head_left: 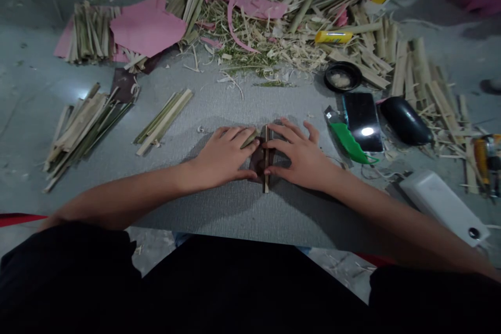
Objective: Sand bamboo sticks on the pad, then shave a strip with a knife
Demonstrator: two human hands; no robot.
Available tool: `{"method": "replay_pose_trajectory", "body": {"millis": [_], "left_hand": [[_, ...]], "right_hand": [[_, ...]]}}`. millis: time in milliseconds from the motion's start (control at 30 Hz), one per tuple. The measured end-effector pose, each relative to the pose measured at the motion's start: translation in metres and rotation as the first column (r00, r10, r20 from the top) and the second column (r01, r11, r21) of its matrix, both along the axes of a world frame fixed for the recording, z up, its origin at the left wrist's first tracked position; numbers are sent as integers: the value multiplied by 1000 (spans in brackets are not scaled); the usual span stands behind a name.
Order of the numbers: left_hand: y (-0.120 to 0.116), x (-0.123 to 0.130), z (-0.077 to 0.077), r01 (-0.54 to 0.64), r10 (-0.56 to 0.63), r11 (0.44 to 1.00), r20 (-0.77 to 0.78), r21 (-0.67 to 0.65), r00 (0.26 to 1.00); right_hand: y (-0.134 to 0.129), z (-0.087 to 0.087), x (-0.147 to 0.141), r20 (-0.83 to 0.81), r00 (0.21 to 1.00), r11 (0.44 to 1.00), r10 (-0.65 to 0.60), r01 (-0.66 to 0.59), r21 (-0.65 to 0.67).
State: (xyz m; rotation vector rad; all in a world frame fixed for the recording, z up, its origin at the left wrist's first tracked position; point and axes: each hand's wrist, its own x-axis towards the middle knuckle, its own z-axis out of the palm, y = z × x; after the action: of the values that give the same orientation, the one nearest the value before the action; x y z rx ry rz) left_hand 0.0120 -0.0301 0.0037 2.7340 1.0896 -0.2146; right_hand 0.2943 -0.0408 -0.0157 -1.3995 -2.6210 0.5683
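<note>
Bamboo: a thin stick (266, 159) lies upright on a dark paper piece (258, 162) between the two hands. The left hand (223, 156) lies flat, fingers spread, pressing the paper's left side; the right hand (299, 155) presses flat from the right, fingertips on the stick. Just right of the right hand lie a green cutter (348, 142) and a phone (363, 121); left of the left hand, bamboo strips (164, 121).

Both arms are reaching forward; the left hand (225, 159) and right hand (301, 156) are lying flat, fingertips nearly meeting.
</note>
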Motion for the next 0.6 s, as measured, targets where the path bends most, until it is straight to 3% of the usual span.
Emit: {"method": "replay_pose_trajectory", "body": {"millis": [267, 600], "left_hand": [[-1, 0, 1, 2, -2, 1000, 14, 9, 1000], [-1, 0, 4, 3, -3, 1000, -2, -8, 1000]], "right_hand": [[-14, 8, -8, 0, 1000, 1000, -24, 24, 14], [-25, 18, -17, 118, 992, 999, -36, 33, 28]]}}
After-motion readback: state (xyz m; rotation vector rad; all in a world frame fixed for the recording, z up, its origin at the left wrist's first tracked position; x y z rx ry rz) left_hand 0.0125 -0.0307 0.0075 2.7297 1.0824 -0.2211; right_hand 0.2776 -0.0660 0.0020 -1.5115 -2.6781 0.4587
